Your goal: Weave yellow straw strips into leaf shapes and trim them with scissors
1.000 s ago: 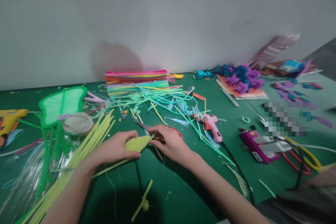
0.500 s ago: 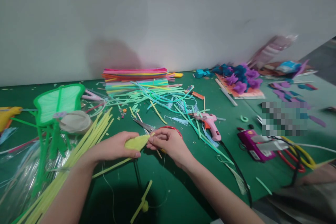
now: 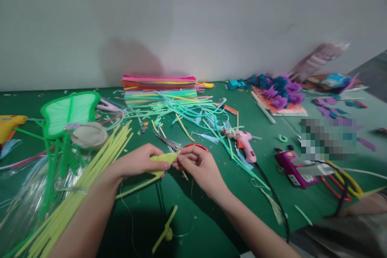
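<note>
A yellow fuzzy leaf-shaped piece (image 3: 161,158) is held between the thumb and fingers of my left hand (image 3: 143,162). My right hand (image 3: 199,169) pinches the pointed tip of that piece, fingers curled. A yellow stem trails from it down to the left. Just beyond my hands lie scissors (image 3: 167,142) with a red handle, partly hidden by my right hand. Nearer to me, a short yellow stem with a small ball (image 3: 165,231) rests on the table. A bundle of yellow stems (image 3: 90,177) passes beside my left forearm.
Colored stems (image 3: 160,84) are stacked by the wall. A pink glue gun (image 3: 245,143) lies at right, before a purple box (image 3: 296,168). A green winged frame (image 3: 71,113) and a yellow glue gun (image 3: 10,127) are at left. Another person's arm (image 3: 365,205) shows at right.
Both hands have shifted slightly right with the yellow piece, which has turned so that less of its face shows. The view has moved a little.
</note>
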Demonstrator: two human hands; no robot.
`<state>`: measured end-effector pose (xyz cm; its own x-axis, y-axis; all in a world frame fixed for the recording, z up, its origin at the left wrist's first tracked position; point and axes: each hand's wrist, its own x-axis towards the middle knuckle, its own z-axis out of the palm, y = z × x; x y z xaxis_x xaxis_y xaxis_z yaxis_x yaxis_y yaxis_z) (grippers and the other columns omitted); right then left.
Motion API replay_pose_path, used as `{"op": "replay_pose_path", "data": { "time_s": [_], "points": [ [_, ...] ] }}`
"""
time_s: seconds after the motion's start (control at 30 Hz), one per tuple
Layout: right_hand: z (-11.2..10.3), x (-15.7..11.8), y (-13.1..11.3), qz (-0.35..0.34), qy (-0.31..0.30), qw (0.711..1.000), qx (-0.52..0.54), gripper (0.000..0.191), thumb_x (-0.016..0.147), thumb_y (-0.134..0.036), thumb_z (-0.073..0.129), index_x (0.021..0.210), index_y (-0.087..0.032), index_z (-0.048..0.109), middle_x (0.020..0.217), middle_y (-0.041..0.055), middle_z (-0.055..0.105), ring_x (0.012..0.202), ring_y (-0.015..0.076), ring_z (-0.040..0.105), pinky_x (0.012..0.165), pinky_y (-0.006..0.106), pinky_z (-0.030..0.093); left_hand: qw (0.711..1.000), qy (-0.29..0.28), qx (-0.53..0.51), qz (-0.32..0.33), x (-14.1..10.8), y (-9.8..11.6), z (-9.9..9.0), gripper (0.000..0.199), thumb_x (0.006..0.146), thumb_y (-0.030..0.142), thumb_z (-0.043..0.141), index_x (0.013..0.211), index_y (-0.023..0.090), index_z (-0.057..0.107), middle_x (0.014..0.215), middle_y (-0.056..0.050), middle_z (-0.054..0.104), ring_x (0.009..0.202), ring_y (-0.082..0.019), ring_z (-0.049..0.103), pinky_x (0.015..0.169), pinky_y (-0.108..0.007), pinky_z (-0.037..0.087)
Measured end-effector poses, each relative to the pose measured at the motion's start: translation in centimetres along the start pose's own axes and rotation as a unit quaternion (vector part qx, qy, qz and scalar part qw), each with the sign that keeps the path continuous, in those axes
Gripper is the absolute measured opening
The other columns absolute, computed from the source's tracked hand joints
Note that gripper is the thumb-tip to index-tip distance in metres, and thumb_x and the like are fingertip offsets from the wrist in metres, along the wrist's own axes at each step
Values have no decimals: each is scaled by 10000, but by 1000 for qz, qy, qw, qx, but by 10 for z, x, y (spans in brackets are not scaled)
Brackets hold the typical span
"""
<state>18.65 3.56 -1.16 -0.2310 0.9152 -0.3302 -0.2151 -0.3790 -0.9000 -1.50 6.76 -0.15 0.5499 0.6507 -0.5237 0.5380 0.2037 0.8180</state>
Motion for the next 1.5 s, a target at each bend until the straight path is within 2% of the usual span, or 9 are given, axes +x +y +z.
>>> {"op": "replay_pose_path", "data": {
  "time_s": [0.33, 0.63, 0.77, 0.97, 1.03, 1.1, 1.23, 1.33, 1.5],
  "points": [
    [-1, 5, 4, -20, -6, 1000, -16, 283, 710, -376, 756, 801, -155, 604, 676, 12, 705, 627, 125, 684, 661, 245, 552, 998, 16, -67, 1, 3, 9, 1, 377, 778, 482, 641, 907, 136, 716, 845, -57, 727, 661, -138, 562, 564, -204, 365],
    [-2, 5, 10, -113, 22, 977, -178, 160, 790, -336, 666, 808, -183, 622, 729, 23, 682, 659, 150, 654, 604, 253, 507, 998, 55, -28, 2, 3, 11, 4, 430, 764, 554, 619, 718, 137, 710, 600, -1, 614, 495, -91, 416, 466, -201, 268],
    [-5, 2, 16, -237, 44, 906, -347, 104, 872, -255, 560, 879, -198, 647, 799, 32, 694, 673, 148, 641, 632, 258, 509, 998, 55, -14, 8, 3, 14, 5, 417, 772, 546, 605, 698, 148, 705, 565, 20, 569, 482, -90, 394, 458, -205, 256],
    [-11, -1, 22, -402, 36, 722, -562, 201, 914, -158, 490, 971, -194, 680, 1049, 108, 713, 937, 219, 662, 841, 331, 496, 999, 48, -27, 1, 4, 14, 5, 398, 742, 534, 643, 679, 144, 688, 531, 41, 508, 466, -82, 344, 442, -208, 223],
    [-11, -1, 19, -391, 21, 750, -533, 178, 902, -182, 521, 965, -194, 687, 1049, 103, 715, 974, 223, 657, 883, 345, 490, 999, 50, -19, 5, 5, 12, 6, 403, 756, 531, 630, 685, 139, 697, 535, 37, 508, 473, -81, 339, 444, -209, 214],
    [-9, 0, 13, -325, 15, 839, -437, 155, 890, -249, 555, 925, -195, 695, 971, 82, 729, 924, 207, 669, 854, 333, 509, 998, 56, -9, 2, 4, 10, 6, 421, 764, 541, 617, 697, 135, 708, 539, 31, 511, 477, -82, 335, 443, -210, 206],
    [-7, 5, 2, -40, -14, 990, -133, 250, 803, -410, 664, 746, -167, 668, 746, 38, 712, 690, 151, 670, 665, 268, 543, 998, 58, 1, -3, 1, 10, 6, 466, 771, 576, 593, 737, 131, 726, 560, 16, 536, 486, -84, 336, 448, -208, 207],
    [-8, 9, -1, 91, -34, 995, 33, 299, 643, -376, 815, 725, -145, 643, 719, 33, 704, 684, 133, 679, 650, 229, 548, 999, 49, -13, 4, 0, 15, 6, 451, 774, 566, 596, 769, 133, 723, 623, 0, 593, 507, -88, 366, 460, -205, 226],
    [-11, 11, -1, 161, -73, 982, 63, 310, 636, -342, 828, 792, -114, 689, 764, 68, 711, 685, 124, 685, 578, 184, 536, 998, 52, 6, 26, -3, 22, 7, 415, 789, 523, 601, 722, 129, 712, 586, 20, 543, 505, -81, 333, 458, -206, 206]
  ]
}}
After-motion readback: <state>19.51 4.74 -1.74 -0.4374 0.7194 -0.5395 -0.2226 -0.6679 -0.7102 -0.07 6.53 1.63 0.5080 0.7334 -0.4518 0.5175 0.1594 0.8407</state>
